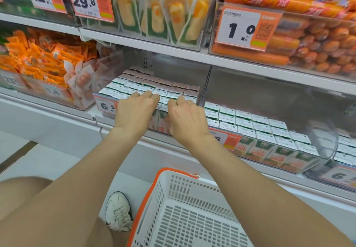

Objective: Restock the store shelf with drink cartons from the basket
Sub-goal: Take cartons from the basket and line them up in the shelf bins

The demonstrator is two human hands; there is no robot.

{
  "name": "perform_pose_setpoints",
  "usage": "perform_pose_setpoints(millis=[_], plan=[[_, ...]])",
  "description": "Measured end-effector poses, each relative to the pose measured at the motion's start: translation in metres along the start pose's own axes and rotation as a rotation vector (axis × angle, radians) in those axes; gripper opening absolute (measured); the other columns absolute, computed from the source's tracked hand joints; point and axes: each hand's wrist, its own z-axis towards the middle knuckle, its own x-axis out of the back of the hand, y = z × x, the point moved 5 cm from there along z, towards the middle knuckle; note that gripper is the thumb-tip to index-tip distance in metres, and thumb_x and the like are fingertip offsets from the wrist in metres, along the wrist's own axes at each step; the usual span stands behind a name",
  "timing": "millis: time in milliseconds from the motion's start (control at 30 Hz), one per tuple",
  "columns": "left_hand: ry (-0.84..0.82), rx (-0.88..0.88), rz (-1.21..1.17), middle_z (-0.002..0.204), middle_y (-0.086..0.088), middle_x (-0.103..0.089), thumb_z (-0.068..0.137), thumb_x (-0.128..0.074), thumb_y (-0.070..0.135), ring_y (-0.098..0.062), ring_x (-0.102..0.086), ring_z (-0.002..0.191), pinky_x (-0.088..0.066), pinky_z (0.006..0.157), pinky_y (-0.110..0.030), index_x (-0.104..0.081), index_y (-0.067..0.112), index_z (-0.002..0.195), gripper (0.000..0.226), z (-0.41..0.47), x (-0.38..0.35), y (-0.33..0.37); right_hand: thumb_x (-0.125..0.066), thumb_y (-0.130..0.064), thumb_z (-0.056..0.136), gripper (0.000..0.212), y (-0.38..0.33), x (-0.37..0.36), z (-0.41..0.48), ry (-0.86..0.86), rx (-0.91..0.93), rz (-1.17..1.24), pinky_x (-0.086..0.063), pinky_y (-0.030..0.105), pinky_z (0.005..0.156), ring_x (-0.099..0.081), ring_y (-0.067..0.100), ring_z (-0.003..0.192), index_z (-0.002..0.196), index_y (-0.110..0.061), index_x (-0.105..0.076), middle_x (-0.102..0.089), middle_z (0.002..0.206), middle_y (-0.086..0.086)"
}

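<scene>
Hands meet at the front of the lower shelf bin: the left hand [136,110] and the right hand [185,116] sit side by side, palms down, fingers curled over the top front edge of the drink cartons [154,88] packed in the clear bin [97,85]. Fingertips of both hands touch the carton tops in the front row, and the 2 hands are just apart from each other. Each hand looks narrow, fingers bent and pressed on the cartons; whether either one actually grips a single carton cannot be told, since the thumbs are hidden behind the hands.

Cartons in this bin stand upright in tight rows, white and green tops toward the front, pinkish tops further back. An orange price tag [105,105] reading 6 is fixed to the bin front, partly covered by the left hand. Just to the right, a second block of cartons [258,129] fills the neighbouring bin, well packed, with another price tag [226,139] near the right wrist.

Below the arms, the white basket [173,189] with its orange rim rests on the floor close to the shelf base; the part in view holds no cartons. A white sneaker [118,211] stands beside the basket's left side. On the shelf above, orange sausages [289,2] lie stacked behind a tag [248,28] marked 1.0
</scene>
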Motion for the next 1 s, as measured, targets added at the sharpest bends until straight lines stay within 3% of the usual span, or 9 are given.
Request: perform_pose_setpoints(millis=[167,300,400,500,567,633,800,900,1000], plan=[[-0.084,0.040,0.005,0.092,0.001,-0.045,0.080,-0.073,-0.005,-0.030,-0.062,0.100,-0.033,0.059,-0.037,-0.041,0.021,0.097,0.044,-0.001,0.012,0.012,-0.068,-0.019,0.093,0.021,0.004,0.006,-0.004,0.045,0.079,0.122,-0.032,0.037,0.062,-0.062,0.031,0.095,0.111,-0.013,-0.061,-0.062,0.103,0.007],[-0.016,0.038,-0.034,0.108,-0.011,-0.056,0.073,-0.073,-0.003,-0.037,-0.059,0.099,-0.033,0.067,-0.039,-0.044,0.012,0.117,0.055,-0.008,0.032,0.054,-0.060,-0.014,0.083,0.020,0.044,0.033,-0.039,0.156,0.168,0.204,-0.041,0.040,0.069,-0.056,0.032,0.085,0.103,-0.012,-0.063,-0.060,0.095,0.009],[0.192,-0.118,-0.149,0.099,-0.014,-0.050,0.066,-0.062,-0.010,-0.036,-0.048,0.085,-0.030,0.067,-0.040,-0.047,0.010,0.102,0.044,-0.012,0.054,0.099,-0.058,-0.007,0.076,0.022,0.107,0.043,-0.070,0.169,0.020,0.164,-0.040,0.043,0.066,-0.051,0.033,0.079,0.097,-0.012,-0.055,-0.054,0.090,0.007],[0.328,-0.372,-0.253,0.096,-0.012,-0.049,0.074,-0.052,0.000,-0.035,-0.044,0.084,-0.033,0.071,-0.042,-0.050,0.010,0.095,0.024,-0.018,0.067,0.149,-0.058,-0.007,0.083,0.025,0.185,0.035,-0.084,-0.015,-0.226,0.049,-0.034,0.038,0.065,-0.057,0.038,0.089,0.108,-0.009,-0.054,-0.057,0.100,0.011],[0.282,-0.464,-0.284,0.105,-0.011,-0.053,0.085,-0.054,0.016,-0.035,-0.049,0.093,-0.038,0.079,-0.044,-0.054,0.010,0.101,0.017,-0.019,0.060,0.174,-0.055,-0.011,0.091,0.028,0.233,0.020,-0.092,-0.134,-0.379,0.013,-0.035,0.039,0.071,-0.058,0.043,0.101,0.118,-0.002,-0.051,-0.058,0.112,0.021],[0.189,-0.495,-0.259,0.117,-0.010,-0.055,0.092,-0.056,0.035,-0.035,-0.052,0.107,-0.040,0.088,-0.046,-0.057,0.012,0.111,0.030,-0.018,0.048,0.190,-0.049,-0.018,0.098,0.030,0.266,0.002,-0.100,-0.215,-0.495,0.089,-0.038,0.043,0.077,-0.057,0.047,0.106,0.121,0.002,-0.048,-0.056,0.118,0.029],[0.032,-0.434,-0.087,0.139,-0.016,-0.049,0.092,-0.047,0.067,-0.040,-0.043,0.135,-0.034,0.112,-0.055,-0.052,0.010,0.129,0.068,-0.005,0.029,0.197,-0.032,-0.039,0.104,0.043,0.277,-0.035,-0.097,-0.443,-0.558,0.356,-0.045,0.041,0.078,-0.055,0.041,0.091,0.121,-0.005,-0.053,-0.061,0.120,0.028],[-0.011,-0.402,-0.014,0.148,-0.019,-0.047,0.097,-0.039,0.068,-0.041,-0.037,0.145,-0.027,0.117,-0.061,-0.048,0.007,0.143,0.077,-0.008,0.021,0.200,-0.033,-0.040,0.102,0.039,0.271,-0.034,-0.085,-0.466,-0.534,0.350,-0.046,0.040,0.079,-0.056,0.039,0.090,0.104,-0.009,-0.056,-0.061,0.110,0.021],[-0.062,-0.436,0.002,0.162,-0.020,-0.036,0.103,-0.024,0.059,-0.040,-0.027,0.154,-0.021,0.121,-0.064,-0.029,0.008,0.162,0.078,-0.012,0.011,0.207,-0.038,-0.036,0.099,0.030,0.272,-0.033,-0.079,-0.508,-0.519,0.373,-0.046,0.038,0.077,-0.059,0.036,0.089,0.094,-0.010,-0.054,-0.057,0.099,0.015]])
